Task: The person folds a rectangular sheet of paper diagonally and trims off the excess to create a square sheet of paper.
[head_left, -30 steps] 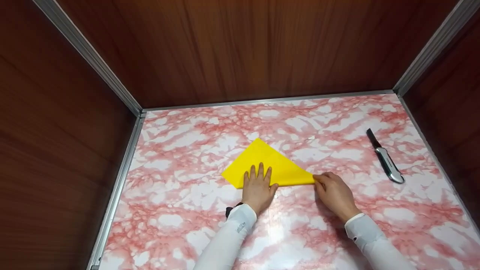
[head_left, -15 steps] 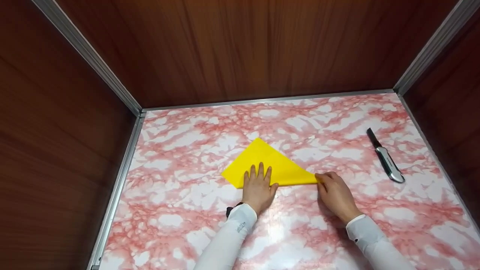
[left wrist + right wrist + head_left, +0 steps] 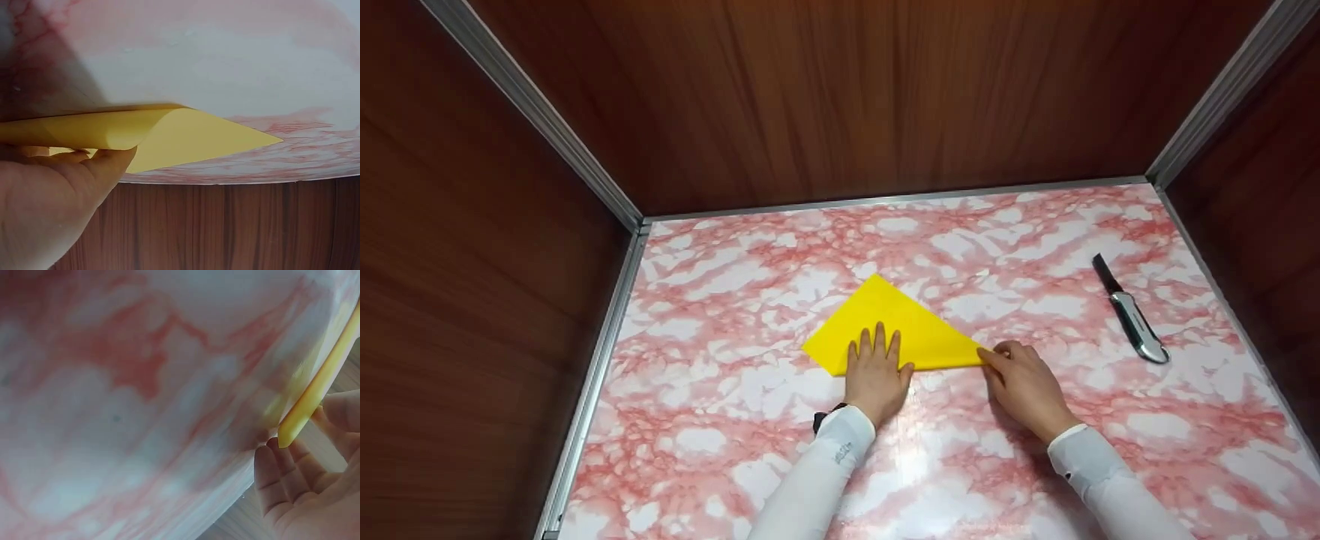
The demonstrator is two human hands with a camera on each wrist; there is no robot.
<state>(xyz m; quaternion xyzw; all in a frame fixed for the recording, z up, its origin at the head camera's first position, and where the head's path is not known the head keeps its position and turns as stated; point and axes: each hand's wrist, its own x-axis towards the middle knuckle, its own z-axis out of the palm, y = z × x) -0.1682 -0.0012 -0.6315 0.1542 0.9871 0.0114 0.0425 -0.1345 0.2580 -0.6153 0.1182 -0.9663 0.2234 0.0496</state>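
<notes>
A folded sheet of yellow paper (image 3: 885, 307) lies on the table, its near edge rounded in a loose, uncreased fold. My left hand (image 3: 876, 386) rests on it with the fingers spread straight and the thumb by the folded edge. In the left wrist view the paper (image 3: 185, 135) curls up beside the thumb into a soft roll. At the paper's right-hand corner, my right hand (image 3: 1026, 390) pinches the narrow tip between thumb and fingers. The right wrist view shows this tip (image 3: 309, 402) as a thin rolled strip by the curled fingers (image 3: 275, 478).
A utility knife (image 3: 1136, 322) with a dark blade and a silver-green handle lies on the right of the pink-and-white marbled table (image 3: 720, 435). Brown wood-grain panels (image 3: 847, 105) with metal edging enclose the back and both sides.
My right hand shifts slightly right, then back left along the paper's right-hand corner. The left hand keeps its place on the paper, and the knife has not moved.
</notes>
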